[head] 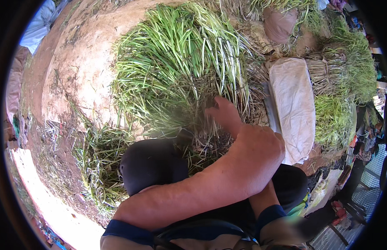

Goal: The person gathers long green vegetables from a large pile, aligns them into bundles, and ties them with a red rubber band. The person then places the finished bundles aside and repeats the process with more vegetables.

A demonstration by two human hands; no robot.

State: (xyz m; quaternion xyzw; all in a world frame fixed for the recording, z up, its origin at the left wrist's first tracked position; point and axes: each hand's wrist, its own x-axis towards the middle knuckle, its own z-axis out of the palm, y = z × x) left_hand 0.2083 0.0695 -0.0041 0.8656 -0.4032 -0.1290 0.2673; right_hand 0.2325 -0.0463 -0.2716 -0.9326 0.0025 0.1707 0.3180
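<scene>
A large heap of long-leaved green plants with pale stalks (pixel 181 47), resembling scallions or garlic greens, lies on the ground before me. At its near right edge is my right hand (pixel 226 114), thumb and fingers pointing left into withered, blurred stalks (pixel 201 100). Whether it grips any of them is unclear. My left forearm crosses in front of my right arm and hides part of it. My left hand (pixel 265 142) is bent down beside the right wrist, its fingers hidden, so what it touches or holds does not show.
A folded pale cloth sack (pixel 293 109) lies at the right. Beyond it are more bundles of plants (pixel 340 68). Loose leaf trimmings (pixel 103 159) cover ground left of my knee (pixel 153 165). A brown rounded object (pixel 279 25) sits at the back, and a white sack (pixel 39 28) far left.
</scene>
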